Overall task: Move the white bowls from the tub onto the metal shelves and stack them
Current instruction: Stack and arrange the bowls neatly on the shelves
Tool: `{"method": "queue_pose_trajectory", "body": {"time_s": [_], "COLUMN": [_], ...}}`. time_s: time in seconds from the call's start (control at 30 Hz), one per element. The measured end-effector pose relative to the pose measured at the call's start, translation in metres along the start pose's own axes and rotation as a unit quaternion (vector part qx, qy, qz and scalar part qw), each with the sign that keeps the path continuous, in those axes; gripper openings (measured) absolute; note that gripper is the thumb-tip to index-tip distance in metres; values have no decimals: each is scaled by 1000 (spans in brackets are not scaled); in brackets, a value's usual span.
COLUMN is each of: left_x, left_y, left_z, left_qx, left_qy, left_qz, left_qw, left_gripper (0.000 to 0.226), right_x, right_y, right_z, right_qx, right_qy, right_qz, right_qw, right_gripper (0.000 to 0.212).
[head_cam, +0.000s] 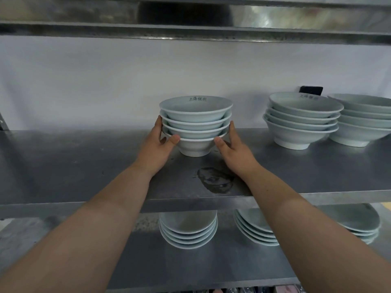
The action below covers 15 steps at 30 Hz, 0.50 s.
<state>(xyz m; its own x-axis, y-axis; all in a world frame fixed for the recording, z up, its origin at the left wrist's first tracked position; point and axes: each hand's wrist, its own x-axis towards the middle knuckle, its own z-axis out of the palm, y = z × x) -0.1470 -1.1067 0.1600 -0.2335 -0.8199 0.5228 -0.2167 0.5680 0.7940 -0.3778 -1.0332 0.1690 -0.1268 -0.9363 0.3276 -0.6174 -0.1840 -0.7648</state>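
Note:
A stack of several white bowls [195, 123] stands on the middle metal shelf [84, 166], its foot resting on the steel. My left hand [157, 144] holds the stack's left side, thumb under the lowest rim and fingers up along the rims. On the right side my right hand [231, 148] holds it the same way. Two more bowl stacks stand to the right, one [300, 121] close by and another [364, 121] cut by the frame edge. The tub is out of view.
A wet patch [215, 179] lies on the shelf in front of the held stack. The lower shelf [190, 267] carries three bowl stacks, the nearest [188, 229] below my hands. An upper shelf [190, 32] runs overhead. A dark object [311, 90] sits against the white wall.

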Motion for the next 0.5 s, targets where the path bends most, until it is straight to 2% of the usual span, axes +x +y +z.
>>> {"method": "queue_pose_trajectory", "body": {"time_s": [0.17, 0.3, 0.4, 0.43, 0.5], "left_x": [-3, -12, -24, -29, -39], "left_y": [2, 14, 34, 40, 56], "left_z": [-2, 2, 13, 20, 40], "left_qx": [52, 112, 121, 125, 109], "left_qy": [20, 58, 184, 226, 257], "left_qz": [-9, -14, -16, 2, 58], "left_qw": [998, 992, 975, 966, 958], "left_gripper": [78, 67, 47, 43, 35], "right_x": [-2, -2, -3, -5, -10], "right_y": [-4, -3, -1, 0, 9], "right_z": [0, -3, -12, -17, -33], "right_qx": [-2, 20, 58, 72, 102], "right_qy": [5, -1, -12, -12, 1], "right_qz": [-11, -19, -6, -3, -10], "right_qw": [1000, 1000, 998, 997, 995], "right_gripper": [77, 78, 75, 72, 62]}}
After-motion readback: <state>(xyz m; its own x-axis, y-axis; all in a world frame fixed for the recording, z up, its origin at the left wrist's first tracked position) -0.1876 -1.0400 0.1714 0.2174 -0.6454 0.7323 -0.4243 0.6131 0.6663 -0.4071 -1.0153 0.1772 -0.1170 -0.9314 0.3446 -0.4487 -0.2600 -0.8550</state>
